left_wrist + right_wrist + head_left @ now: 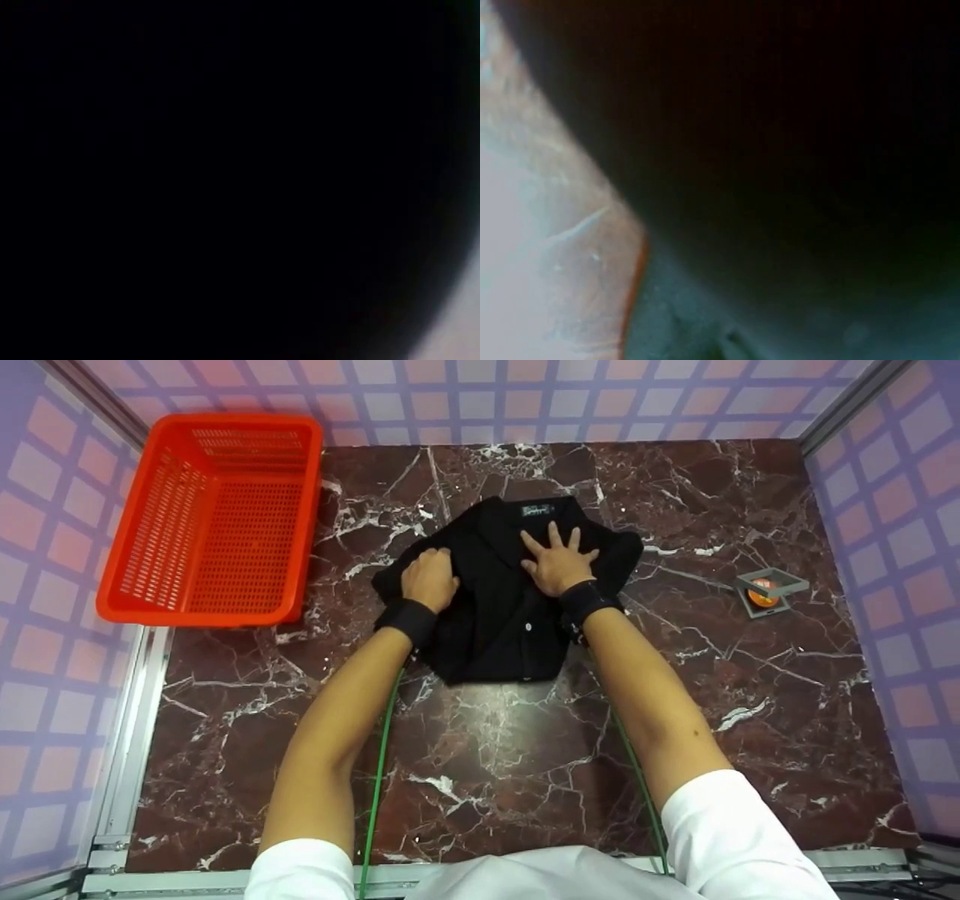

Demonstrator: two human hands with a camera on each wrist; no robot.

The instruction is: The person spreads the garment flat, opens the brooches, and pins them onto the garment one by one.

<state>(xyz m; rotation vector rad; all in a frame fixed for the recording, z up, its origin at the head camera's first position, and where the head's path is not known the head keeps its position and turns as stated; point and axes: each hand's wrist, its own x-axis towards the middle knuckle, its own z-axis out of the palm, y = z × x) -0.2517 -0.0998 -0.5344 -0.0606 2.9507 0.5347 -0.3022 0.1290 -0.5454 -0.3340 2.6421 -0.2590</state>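
Observation:
A black collared shirt [501, 607] lies in a folded bundle on the marbled tabletop, its neck label towards the back and a white button showing near the front. My left hand [430, 579] grips the cloth at the left side, knuckles up, with the fingertips hidden. On the upper right part, my right hand [559, 564] rests flat with its fingers spread, just below the label. Almost all of the left wrist view is black. A dark shape fills most of the right wrist view, with a strip of tabletop [577, 247] beside it.
An orange-red plastic basket [313, 521] stands at the back left. To the right lies a small grey frame-like case [776, 580] with an orange round thing inside. Green cables [380, 780] run from the wrists towards the front edge. Checked panels [510, 405] enclose the table.

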